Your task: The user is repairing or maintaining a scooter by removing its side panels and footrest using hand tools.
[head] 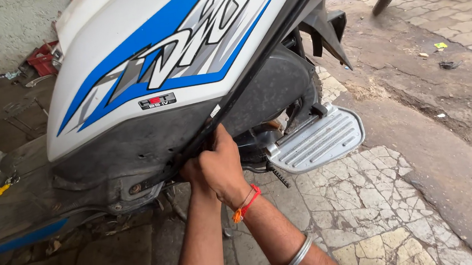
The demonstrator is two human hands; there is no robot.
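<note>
While both hands are pressed in against the lower flank of the scooter, a long black trim strip [254, 75] is being worked where its lower end meets the dark grey under-panel [136, 146]. The right hand [221, 164] is curled closed over that lower end, thumb up against the strip. The left hand [191, 172] is tucked behind it and mostly hidden, so how far it is closed, and whether anything is held, cannot be told. The strip runs diagonally up along the edge of the white and blue side panel [145, 50], touching it along its length.

Judged from this, the seating or freeing of the strip's lower end is the step in hand; which of the two cannot be told. A firm, even push or pull along the strip's line would seem to be called for next, with the panel edge kept from flexing.

Just beside the hands, the folded-out silver footrest [318, 140] juts over the cracked paving [376, 205] and crowds the right wrist, on which a red thread [247, 203] and a metal bangle [296, 256] are worn. A red crate [44, 59] lies by the wall, well apart.
</note>
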